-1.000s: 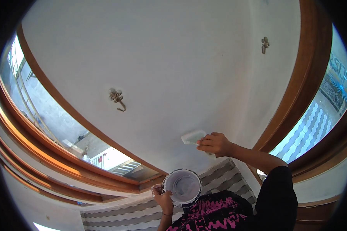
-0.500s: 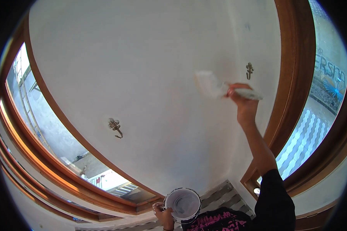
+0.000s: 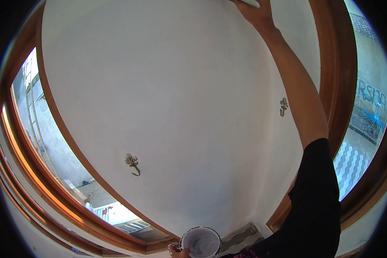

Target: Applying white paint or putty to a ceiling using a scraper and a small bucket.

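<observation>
My right hand is raised high against the white wall, its arm stretched up along the right. Its fingers close round the pale handle of a paintbrush; the bristles are cut off by the upper edge of the picture. Low in the middle, my left hand grips the left side of a paint bucket. Whitish paint coats the inside of the bucket, and its rim is smeared.
Two ornate metal hooks stick out from the wall, one hook at lower left and another hook close to my right forearm. Brown wooden frames border the wall on both sides. Outside the left window leans a ladder.
My right hand has moved up the wall with the paintbrush, whose bristles have left the picture. The view has tilted up, so the hooks and the bucket sit lower.
</observation>
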